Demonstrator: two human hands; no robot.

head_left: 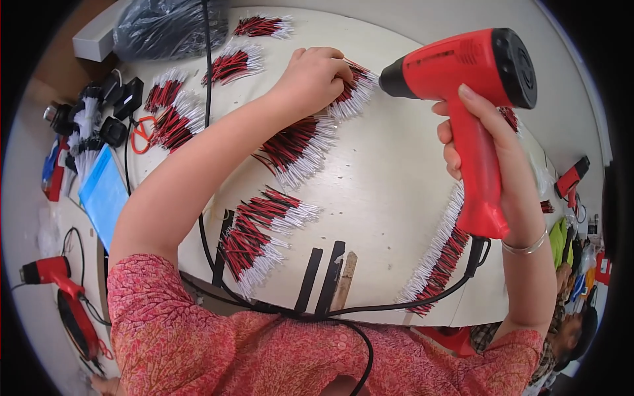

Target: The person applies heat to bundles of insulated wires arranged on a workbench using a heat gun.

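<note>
In my right hand is a red heat gun with a black nozzle and black rear cap, its handle wrapped by my fingers. The nozzle points left, close to the white ends of a wire bundle. My left hand reaches across the table, its fingers curled on the red and black end of that bundle. Part of the grip is hidden behind the hand. Just below my left wrist lies a larger fanned pile of red and black wires with white ends.
More wire bundles lie at near left, near right and far left. A black cord runs along the table's near edge. Orange-handled scissors and a blue folder lie left. Another person is at lower right.
</note>
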